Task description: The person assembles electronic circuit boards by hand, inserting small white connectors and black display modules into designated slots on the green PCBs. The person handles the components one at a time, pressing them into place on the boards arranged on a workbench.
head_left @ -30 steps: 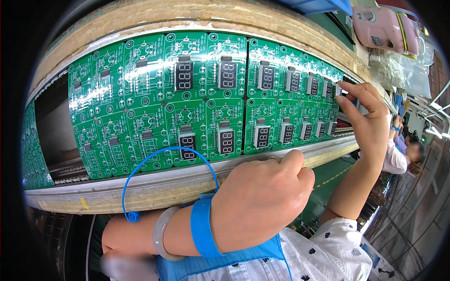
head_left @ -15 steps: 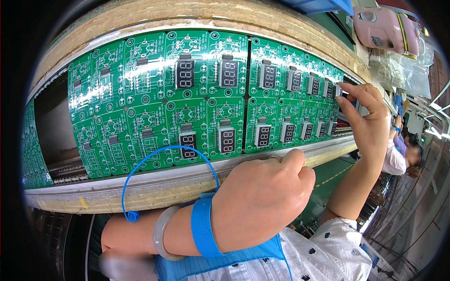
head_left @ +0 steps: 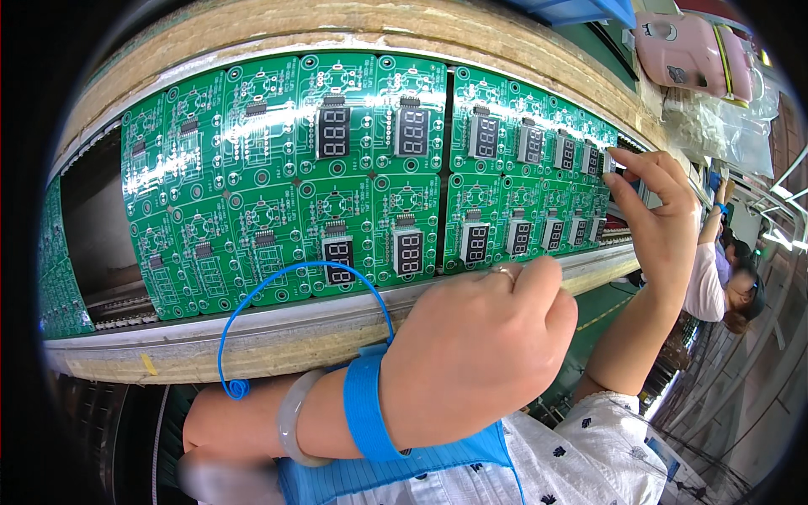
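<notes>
At the right board's (head_left: 495, 192) far right end, the right hand (head_left: 652, 189) is pinching a display (head_left: 608, 162), which is probably needing level, gentle seating, while below the board the left hand (head_left: 480, 353) is hanging curled, any grasp hidden.

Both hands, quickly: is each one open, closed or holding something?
Left hand: curled closed; anything inside is hidden.
Right hand: fingertips at the upper row's rightmost display; grip cannot be told.

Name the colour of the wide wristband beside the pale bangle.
The wristband is blue, best seen in the head view.
</notes>
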Tool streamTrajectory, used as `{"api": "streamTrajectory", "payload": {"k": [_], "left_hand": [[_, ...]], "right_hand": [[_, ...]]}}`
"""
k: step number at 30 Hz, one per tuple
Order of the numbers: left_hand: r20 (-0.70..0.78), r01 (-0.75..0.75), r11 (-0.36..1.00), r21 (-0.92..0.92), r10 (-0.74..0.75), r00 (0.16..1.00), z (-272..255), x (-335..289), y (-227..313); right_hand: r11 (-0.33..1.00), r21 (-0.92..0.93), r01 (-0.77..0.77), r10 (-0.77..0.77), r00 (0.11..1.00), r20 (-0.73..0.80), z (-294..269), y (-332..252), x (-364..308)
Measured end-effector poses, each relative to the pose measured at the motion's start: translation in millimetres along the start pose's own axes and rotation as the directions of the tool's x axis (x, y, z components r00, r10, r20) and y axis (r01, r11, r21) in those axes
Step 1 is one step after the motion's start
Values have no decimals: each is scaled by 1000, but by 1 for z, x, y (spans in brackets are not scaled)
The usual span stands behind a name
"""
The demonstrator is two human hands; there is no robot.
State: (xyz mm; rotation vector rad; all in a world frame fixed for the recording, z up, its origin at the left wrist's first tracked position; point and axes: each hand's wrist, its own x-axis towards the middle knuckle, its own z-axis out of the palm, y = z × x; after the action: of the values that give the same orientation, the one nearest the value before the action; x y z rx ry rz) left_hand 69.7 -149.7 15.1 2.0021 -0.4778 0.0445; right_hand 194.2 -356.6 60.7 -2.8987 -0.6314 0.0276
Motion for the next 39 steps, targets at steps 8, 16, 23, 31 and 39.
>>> {"api": "streamTrajectory", "payload": {"k": [8,16,23,31,39], "left_hand": [[-174,111,933,342,-53,983,5,8,-3],[-235,169,916,363,-86,968,11,10,-4],[-215,157,917,366,-81,973,9,8,-5],[-184,156,929,335,-97,978,4,9,0],[5,221,615,-757,-334,943,-22,11,17]], "right_hand": [[989,76,-131,129,991,30,-1,-5,-2],[992,40,-123,123,992,20,1,-5,-1],[990,50,-132,131,991,33,2,-7,0],[981,73,-181,179,983,30,-1,-6,-5],[869,412,274,-237,962,-138,-26,-43,-39]]}}
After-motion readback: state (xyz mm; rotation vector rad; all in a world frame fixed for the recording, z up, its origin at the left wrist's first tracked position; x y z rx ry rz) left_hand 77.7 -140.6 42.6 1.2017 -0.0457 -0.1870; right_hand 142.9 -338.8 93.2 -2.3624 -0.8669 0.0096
